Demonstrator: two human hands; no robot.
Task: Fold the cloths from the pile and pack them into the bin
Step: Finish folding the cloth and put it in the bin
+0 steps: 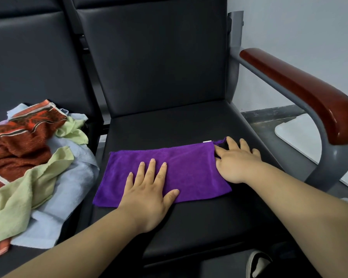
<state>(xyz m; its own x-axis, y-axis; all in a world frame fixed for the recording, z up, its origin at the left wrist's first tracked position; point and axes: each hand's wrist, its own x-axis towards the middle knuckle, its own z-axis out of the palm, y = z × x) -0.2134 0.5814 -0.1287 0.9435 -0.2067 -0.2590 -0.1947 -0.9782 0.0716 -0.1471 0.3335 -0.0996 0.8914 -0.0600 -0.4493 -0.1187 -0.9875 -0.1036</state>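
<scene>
Left hand (149, 199) spread flat on purple cloth (189, 167), right hand (235, 162) spread at its edge

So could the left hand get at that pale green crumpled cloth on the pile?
Probably yes. The left hand rests flat on the purple fleecy cloth, and the pale green crumpled cloth lies uncovered just to its left, nothing between.

Cloth pile (18, 149) cut by left edge, white object (293, 131) (kind unclear) partly behind armrest (301, 91), shoe (257, 263) cropped below
</scene>
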